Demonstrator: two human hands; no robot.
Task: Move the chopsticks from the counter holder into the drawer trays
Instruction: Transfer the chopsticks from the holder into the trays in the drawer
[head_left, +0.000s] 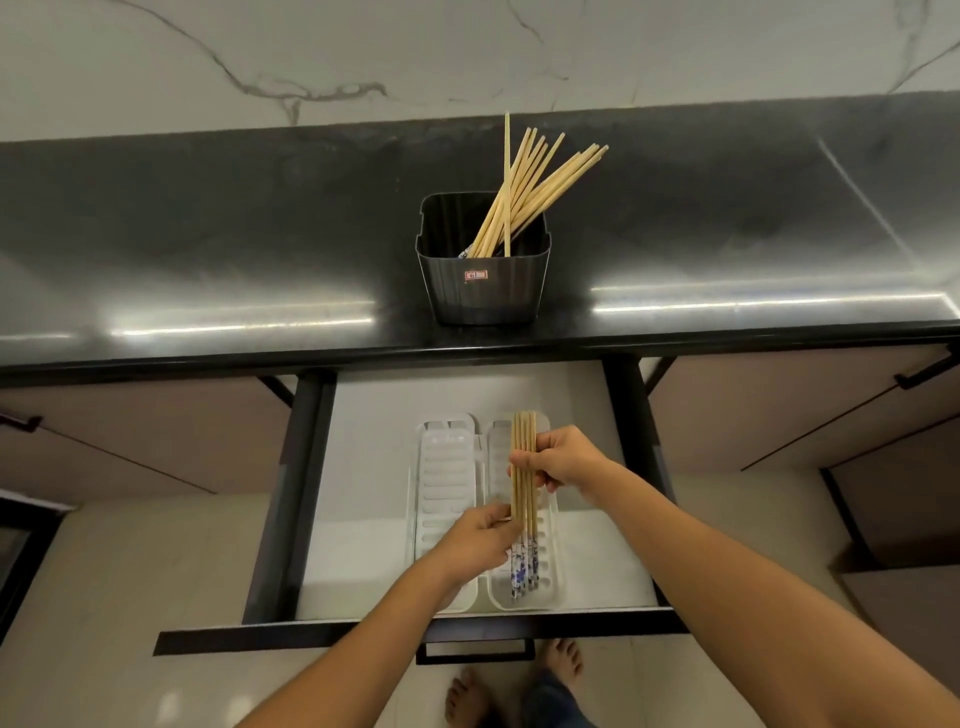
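A black holder (483, 291) stands on the dark counter with several wooden chopsticks (530, 187) leaning up and to the right out of it. Below, the open drawer holds two white slotted trays side by side, the left tray (447, 483) and the right tray (548, 577). A bundle of several chopsticks (523, 441) with blue patterned ends lies lengthwise over the right tray. My right hand (563, 460) grips the bundle near its middle. My left hand (480, 538) pinches it lower down, from the left side.
The drawer's black front edge and handle (475, 649) lie close to me, with black side rails (291, 493) on both sides. Closed cabinet doors flank the drawer. My bare feet (563, 657) stand on the pale tiled floor below.
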